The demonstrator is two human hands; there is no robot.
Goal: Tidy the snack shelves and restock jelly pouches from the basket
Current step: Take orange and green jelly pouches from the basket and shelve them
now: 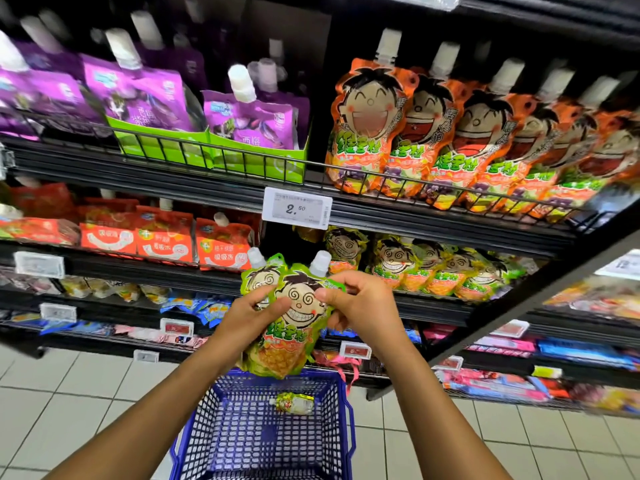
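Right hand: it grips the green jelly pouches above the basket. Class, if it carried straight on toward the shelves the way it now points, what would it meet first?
Probably the row of matching green pouches on the shelf behind. The right hand points up and forward with the held green pouches; the gap looks free, though depth is unclear.

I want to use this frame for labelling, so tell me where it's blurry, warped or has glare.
Head view: the green pouches held by the left hand and right hand are fairly sharp, as is the price tag; the purple pouches at upper left smear with motion blur; wide-angle distortion bows the shelf rails; the right edge blurs; glossy orange pouches show mild sheen.
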